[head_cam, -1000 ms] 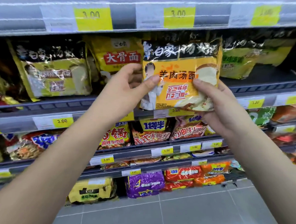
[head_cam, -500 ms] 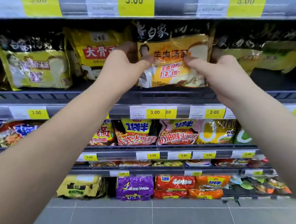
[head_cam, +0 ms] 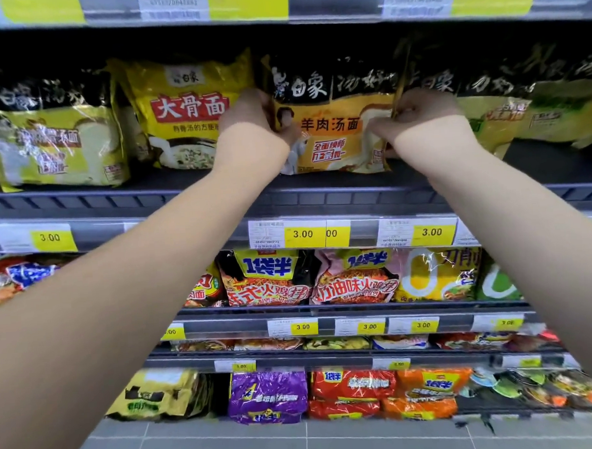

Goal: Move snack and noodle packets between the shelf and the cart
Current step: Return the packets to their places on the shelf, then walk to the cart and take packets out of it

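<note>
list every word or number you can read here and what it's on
"羊肉汤面": orange noodle packet held by both hands
"大骨面": yellow packet to its left
"3.00": yellow shelf price tags
"1袋半": red packet one shelf down
Small print on tags and the lower packets: too blurred to read

Two bare forearms are being shown, one from the lower left corner and one from the right edge. No sleeve is being worn on either arm as far as the frame reaches, and both wrists are uncovered. The left hand (head_cam: 253,115) and the right hand (head_cam: 415,115) are being seen from the back, without gloves. The fingers are being mostly hidden, so the nails cannot be judged. The forearms are being made wider near the camera by the wide-angle lens.
</note>
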`<state>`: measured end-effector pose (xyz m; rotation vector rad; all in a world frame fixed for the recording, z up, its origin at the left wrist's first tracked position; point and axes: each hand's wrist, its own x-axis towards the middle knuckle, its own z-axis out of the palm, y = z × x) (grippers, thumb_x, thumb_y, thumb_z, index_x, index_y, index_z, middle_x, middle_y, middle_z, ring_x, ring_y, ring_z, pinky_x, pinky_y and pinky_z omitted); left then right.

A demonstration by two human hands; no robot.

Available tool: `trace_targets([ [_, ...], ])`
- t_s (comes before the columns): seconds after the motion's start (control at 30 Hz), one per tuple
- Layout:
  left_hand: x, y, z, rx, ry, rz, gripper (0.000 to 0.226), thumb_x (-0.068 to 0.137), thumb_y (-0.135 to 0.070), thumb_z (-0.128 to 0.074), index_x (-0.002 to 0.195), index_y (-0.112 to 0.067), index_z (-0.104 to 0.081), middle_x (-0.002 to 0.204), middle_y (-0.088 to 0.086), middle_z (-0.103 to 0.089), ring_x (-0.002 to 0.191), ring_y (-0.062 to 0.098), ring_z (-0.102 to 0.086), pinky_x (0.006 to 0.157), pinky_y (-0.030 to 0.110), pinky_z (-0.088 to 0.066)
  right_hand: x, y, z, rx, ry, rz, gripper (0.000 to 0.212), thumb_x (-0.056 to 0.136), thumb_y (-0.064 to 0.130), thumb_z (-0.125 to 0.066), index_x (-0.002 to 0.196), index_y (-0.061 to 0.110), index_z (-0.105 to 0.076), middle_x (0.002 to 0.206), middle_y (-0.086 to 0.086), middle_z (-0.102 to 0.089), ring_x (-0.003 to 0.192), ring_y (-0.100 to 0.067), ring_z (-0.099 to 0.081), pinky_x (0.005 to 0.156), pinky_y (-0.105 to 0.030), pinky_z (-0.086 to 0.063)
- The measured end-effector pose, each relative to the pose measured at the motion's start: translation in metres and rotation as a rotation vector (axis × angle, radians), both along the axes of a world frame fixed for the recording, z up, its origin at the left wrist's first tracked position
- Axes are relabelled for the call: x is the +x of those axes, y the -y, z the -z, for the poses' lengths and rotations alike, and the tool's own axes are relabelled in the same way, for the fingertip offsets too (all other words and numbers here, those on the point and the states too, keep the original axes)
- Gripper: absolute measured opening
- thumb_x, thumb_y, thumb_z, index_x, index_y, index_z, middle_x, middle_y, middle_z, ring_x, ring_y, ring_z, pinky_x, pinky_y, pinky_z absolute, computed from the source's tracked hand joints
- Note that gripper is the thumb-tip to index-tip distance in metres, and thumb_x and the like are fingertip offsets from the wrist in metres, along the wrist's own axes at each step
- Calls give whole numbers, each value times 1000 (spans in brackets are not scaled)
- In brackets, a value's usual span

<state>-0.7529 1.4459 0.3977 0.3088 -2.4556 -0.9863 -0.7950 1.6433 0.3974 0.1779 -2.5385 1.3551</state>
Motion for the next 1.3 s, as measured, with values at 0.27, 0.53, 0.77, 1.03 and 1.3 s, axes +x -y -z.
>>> trace_targets([
  [0.27,-17,-15,-6,-75,97,-16,46,97,-16,-66,138,-8,-47,129,8,-67,117,25,-65,87,29,-49,-17,8,-1,32,15,34,12,89,18,-63,100,13,-64,97,-12,-68,86,-29,-62,71,-33,-47],
  [0.53,-5,-25,-13,-220,187,25,60,98,-22,-66,148,-8,-36,144,12,-54,129,31,-55,90,31,-45,-9,2,3,54,-8,51,41,90,22,-65,129,11,-63,122,-7,-72,113,-28,-66,95,-37,-57],
  [0.77,8,-27,2,-361,5,73,51,99,-24,-64,142,-7,-43,154,14,-32,134,33,-46,105,31,-41,-2,-3,-1,236,-122,65,16,92,25,-61,104,15,-61,93,-2,-69,97,-30,-64,69,-25,-39],
  [1.03,42,-6,7,-224,-110,204,59,98,-29,-65,151,-19,-43,151,2,-38,114,5,-45,85,-3,-28,27,0,-1,-49,-175,-77,43,94,22,-70,135,17,-58,119,1,-69,112,-13,-66,101,-32,-53],
  [1.3,123,38,0,144,-266,325,45,97,-40,-66,138,-22,-56,141,-6,-58,135,5,-52,111,32,-48,95,37,-13,-375,-68,-557,36,93,12,-76,127,9,-66,123,-5,-73,111,-6,-71,95,-18,-54],
])
